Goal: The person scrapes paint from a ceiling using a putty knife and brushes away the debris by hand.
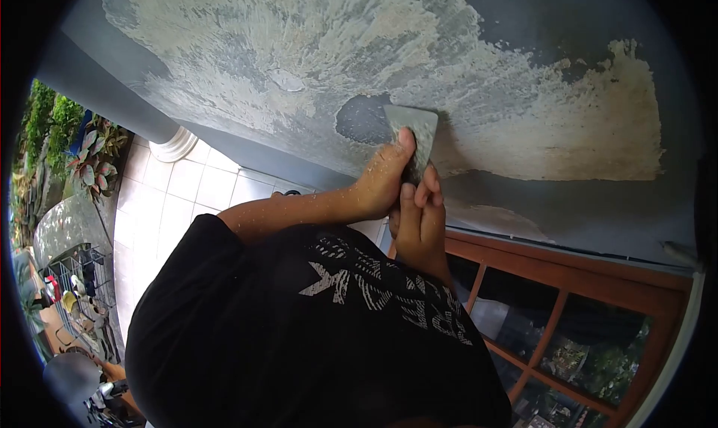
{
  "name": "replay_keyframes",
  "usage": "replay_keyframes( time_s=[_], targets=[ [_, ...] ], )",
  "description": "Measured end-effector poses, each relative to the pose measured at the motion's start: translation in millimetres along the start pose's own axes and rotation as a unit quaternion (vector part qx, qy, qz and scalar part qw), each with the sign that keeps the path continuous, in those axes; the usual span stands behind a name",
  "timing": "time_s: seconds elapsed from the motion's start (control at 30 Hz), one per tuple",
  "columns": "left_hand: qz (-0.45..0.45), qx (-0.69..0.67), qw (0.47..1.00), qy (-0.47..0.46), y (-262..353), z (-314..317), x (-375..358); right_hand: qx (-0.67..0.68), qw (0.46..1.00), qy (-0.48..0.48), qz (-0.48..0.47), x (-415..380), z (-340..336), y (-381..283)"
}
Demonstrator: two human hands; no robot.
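Head view: both hands grip a scraper [413,133] pressed flat against the grey wall [523,204], beside a scraped bare patch [363,120]. Left hand [383,181] clasps its blade edge; right hand [419,222] clenches the handle below. Wooden window frame [568,267] sits underneath.

- One scraper [413,133], flat and grey, is against the wall.
- Two hands hold it: one left hand [383,181] and one right hand [419,226].
- One black shirt [299,338] with white marks is there.
- One big blue-grey wall [523,196] has one large patch of scraped paint [523,91] and one small dark spot [363,119].
- One brown wooden window frame [568,271] holds many glass panes; the full number cannot be seen.
- One white pillar base [173,145] stands on the tile floor [179,196].
- One plant with red and green leaves [93,170] shows at the left.
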State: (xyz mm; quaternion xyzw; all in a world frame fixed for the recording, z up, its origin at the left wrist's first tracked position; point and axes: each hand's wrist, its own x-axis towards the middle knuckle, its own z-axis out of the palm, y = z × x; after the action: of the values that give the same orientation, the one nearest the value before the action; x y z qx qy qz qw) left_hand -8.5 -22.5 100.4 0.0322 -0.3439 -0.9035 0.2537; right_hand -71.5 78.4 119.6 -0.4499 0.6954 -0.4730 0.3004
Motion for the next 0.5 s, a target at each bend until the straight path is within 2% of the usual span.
replay_keyframes(
  time_s=[0.13,0.27,0.37,0.5],
  targets=[
    [-0.091,0.006,0.996,0.011,-10.9,3.6,-5.8,0.117,0.988,0.043,0.09,-16.9,5.3,-24.1],
    [-0.048,-0.007,0.999,-0.019,-9.5,0.9,-2.1,-0.014,0.999,0.03,-0.028,-11.1,2.6,13.8],
    [-0.065,0.004,0.998,0.024,-14.0,0.1,-2.2,0.014,0.999,0.015,-0.041,-13.5,-1.1,16.4],
    [-0.053,0.016,0.998,0.018,-11.6,7.6,-2.1,0.064,0.997,0.034,-0.01,-15.7,3.9,16.3]
  ],
)
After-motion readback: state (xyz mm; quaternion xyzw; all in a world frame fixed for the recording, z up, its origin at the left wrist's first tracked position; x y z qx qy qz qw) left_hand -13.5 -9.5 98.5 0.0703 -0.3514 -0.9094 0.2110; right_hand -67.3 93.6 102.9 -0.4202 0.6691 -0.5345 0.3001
